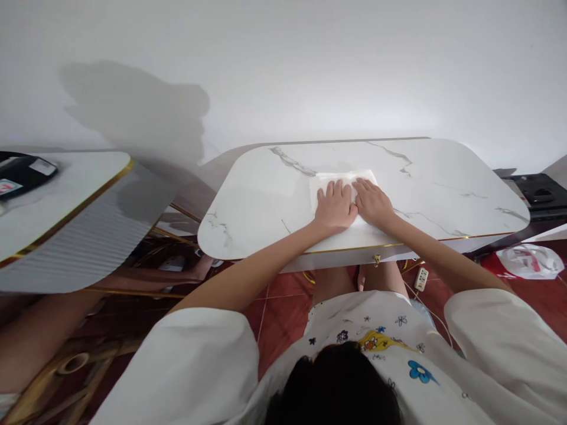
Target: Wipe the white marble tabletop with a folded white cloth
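Both palms press down on a white sheet of paper or thin cloth (322,184), which lies flat near the middle of a white marble-patterned tabletop (248,206). My left hand (334,206) rests on it with the fingers stretched forward and slightly apart. Right beside it, my right hand (371,202) lies flat with its fingers pointing forward and left. The two hands nearly touch at the thumbs. Neither is wrapped around anything. Part of the sheet is hidden under the hands.
A second marble-patterned table (88,171) with a dark object (26,174) stands at left. Another person's arm (146,277) reaches below it. A power strip (422,279) and a plastic bag (529,261) are at floor level. A black device (543,192) sits at right. A wall (310,71) rises behind.
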`<act>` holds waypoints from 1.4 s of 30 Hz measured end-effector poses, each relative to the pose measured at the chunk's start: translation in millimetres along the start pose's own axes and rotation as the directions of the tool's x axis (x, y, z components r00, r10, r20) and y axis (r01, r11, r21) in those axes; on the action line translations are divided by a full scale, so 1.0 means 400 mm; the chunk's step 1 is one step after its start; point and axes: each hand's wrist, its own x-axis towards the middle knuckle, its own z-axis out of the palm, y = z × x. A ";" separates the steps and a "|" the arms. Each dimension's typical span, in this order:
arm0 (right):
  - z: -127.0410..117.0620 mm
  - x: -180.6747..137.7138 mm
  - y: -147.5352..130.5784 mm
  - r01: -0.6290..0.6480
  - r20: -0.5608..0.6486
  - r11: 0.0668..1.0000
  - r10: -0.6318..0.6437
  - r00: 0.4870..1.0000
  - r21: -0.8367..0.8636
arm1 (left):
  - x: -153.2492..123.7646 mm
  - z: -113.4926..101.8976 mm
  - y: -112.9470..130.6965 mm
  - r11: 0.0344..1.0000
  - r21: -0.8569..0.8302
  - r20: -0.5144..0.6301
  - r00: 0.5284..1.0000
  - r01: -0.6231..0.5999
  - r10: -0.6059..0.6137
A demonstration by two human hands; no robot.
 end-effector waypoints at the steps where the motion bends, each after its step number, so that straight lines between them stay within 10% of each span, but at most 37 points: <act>1: 0.004 0.023 0.010 0.007 0.008 1.000 -0.007 1.000 -0.004 | 0.020 0.004 -0.006 1.000 -0.004 -0.006 1.000 0.007 -0.007; 24: 0.132 0.439 0.111 0.105 -0.035 0.994 -0.103 0.994 0.037 | 0.376 0.066 -0.205 0.994 -0.048 -0.110 0.989 0.097 -0.101; 42: 0.110 0.465 0.238 0.008 0.012 0.999 -0.009 1.000 0.032 | 0.498 0.092 -0.129 0.995 -0.064 -0.098 0.992 0.073 -0.079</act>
